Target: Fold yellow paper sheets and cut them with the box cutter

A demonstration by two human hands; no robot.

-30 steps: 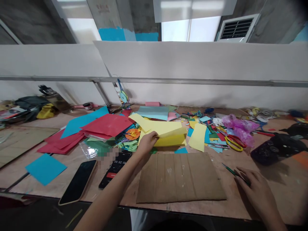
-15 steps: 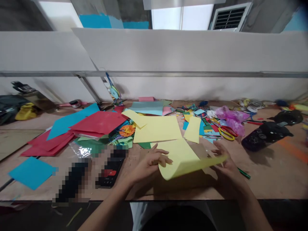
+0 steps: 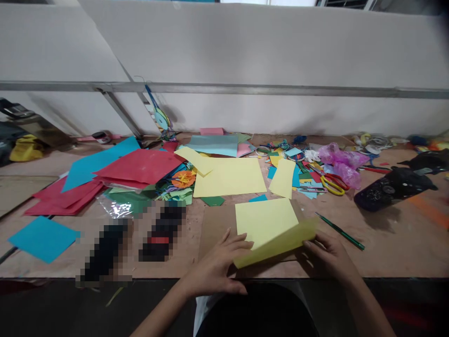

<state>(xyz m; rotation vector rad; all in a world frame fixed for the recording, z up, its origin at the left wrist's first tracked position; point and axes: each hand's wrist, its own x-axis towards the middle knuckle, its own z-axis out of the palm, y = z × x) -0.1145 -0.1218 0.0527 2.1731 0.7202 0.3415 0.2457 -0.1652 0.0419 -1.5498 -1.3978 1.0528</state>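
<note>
A pale yellow paper sheet [image 3: 266, 220] lies near the table's front edge on a brown board [image 3: 214, 224], its near side lifted and curling over. My right hand [image 3: 329, 255] pinches the raised right corner between thumb and fingers. At the sheet's left edge rests my left hand [image 3: 222, 262], fingers stretched out and thumb apart, touching the paper. To the right of the board lies a slim green pen-like tool [image 3: 340, 230]. Beyond the board is a larger yellow sheet [image 3: 231, 178], with a narrow yellow piece [image 3: 283, 178] beside it.
Red sheets [image 3: 140, 166] and a blue square [image 3: 44, 238] lie at left, near two blurred-out dark objects [image 3: 163, 231]. Scissors with yellow handles [image 3: 332, 185], a pink plastic bag [image 3: 345, 164] and a dark bottle [image 3: 393, 187] stand or lie at right. A white wall [image 3: 224, 51] closes the back.
The yellow sheet has come down onto the brown board. My right hand has lowered and now pinches its corner; my left hand has moved nearer to me. The view has tilted down.
</note>
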